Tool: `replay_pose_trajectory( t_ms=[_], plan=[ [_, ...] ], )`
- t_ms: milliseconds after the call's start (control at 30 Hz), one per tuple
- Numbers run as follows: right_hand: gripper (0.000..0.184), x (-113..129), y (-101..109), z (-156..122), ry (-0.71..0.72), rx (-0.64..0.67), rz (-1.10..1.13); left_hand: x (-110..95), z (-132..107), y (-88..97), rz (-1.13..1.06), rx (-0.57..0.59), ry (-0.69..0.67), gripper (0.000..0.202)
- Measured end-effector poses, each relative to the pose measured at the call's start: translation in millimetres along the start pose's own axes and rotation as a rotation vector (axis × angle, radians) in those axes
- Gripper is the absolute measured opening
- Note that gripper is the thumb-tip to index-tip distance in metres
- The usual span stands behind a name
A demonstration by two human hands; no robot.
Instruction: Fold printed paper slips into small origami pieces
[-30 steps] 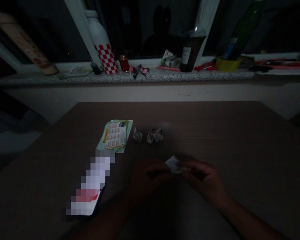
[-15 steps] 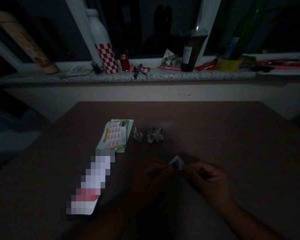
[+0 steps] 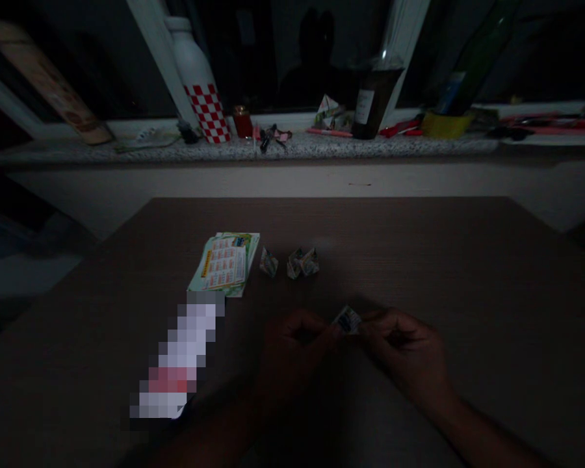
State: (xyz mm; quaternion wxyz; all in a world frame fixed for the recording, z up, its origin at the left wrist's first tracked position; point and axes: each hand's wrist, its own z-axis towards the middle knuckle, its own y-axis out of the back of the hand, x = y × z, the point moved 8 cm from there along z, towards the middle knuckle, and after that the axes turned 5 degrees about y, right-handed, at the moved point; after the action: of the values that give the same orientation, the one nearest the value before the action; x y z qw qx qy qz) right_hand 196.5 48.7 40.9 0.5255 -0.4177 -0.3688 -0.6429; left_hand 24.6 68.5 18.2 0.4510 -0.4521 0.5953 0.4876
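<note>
At your left lies a bright, blurred-out oblong (image 3: 182,351), probably a phone; just beyond it, a stack of green-and-white printed sheets (image 3: 224,263) lies flat. Next stand pointed, folded printed-paper pieces (image 3: 268,263), one alone and apparently two touching, seemingly fully shaped. Your left hand (image 3: 297,348) pinches one side of a small printed-paper square (image 3: 348,321), between both hands; your right hand (image 3: 407,351) pinches the other. It looks only part-shaped. Beneath is a brown wood-grain table (image 3: 419,253); behind, a speckled stone sill (image 3: 322,149) carries a red-checked white bottle (image 3: 205,97) and a dark labelled cup (image 3: 377,104), against dark windows (image 3: 277,52).
</note>
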Motion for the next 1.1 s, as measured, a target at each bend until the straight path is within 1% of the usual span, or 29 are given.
replay_pose_trajectory(
  t_ms=[100,233,300,367,433,500,533,600,667,767,900,1000,1100],
  plan=[
    [0.017,0,1,0,-0.007,-0.014,0.009,-1,-1,-1.6,0.000,0.017,0.000,0.023],
    [0.020,-4,3,-1,-0.059,-0.046,0.023,3,-1,-3.5,-0.093,0.038,0.043,0.023],
    [0.023,-7,3,-2,-0.087,-0.053,0.028,3,-1,-4.3,-0.113,0.048,0.034,0.024],
    [0.020,-13,1,-4,-0.133,-0.034,0.051,3,0,-3.3,-0.098,0.039,0.009,0.024],
    [0.017,-20,-4,-6,-0.202,0.017,0.120,2,0,-0.9,-0.083,0.011,-0.006,0.025],
    [0.028,-27,-12,-10,-0.265,0.079,0.206,2,0,1.1,-0.075,-0.015,0.001,0.025],
    [0.029,-28,-14,-11,-0.280,0.101,0.233,2,0,1.4,-0.079,-0.021,0.012,0.026],
    [0.024,-29,-17,-11,-0.279,0.129,0.242,3,1,0.9,-0.103,-0.021,0.035,0.026],
    [0.019,-28,-16,-10,-0.256,0.130,0.221,4,1,-0.3,-0.136,-0.011,0.059,0.027],
    [0.019,-27,-15,-9,-0.256,0.134,0.211,5,2,-0.9,-0.155,-0.001,0.086,0.028],
    [0.020,-25,-16,-10,-0.288,0.155,0.243,5,4,1.1,-0.168,-0.004,0.082,0.027],
    [0.014,-20,-14,-10,-0.269,0.142,0.240,3,4,2.6,-0.170,-0.008,0.078,0.027],
    [0.013,-19,-14,-10,-0.259,0.157,0.236,2,3,2.7,-0.146,0.006,0.079,0.026]
  ],
)
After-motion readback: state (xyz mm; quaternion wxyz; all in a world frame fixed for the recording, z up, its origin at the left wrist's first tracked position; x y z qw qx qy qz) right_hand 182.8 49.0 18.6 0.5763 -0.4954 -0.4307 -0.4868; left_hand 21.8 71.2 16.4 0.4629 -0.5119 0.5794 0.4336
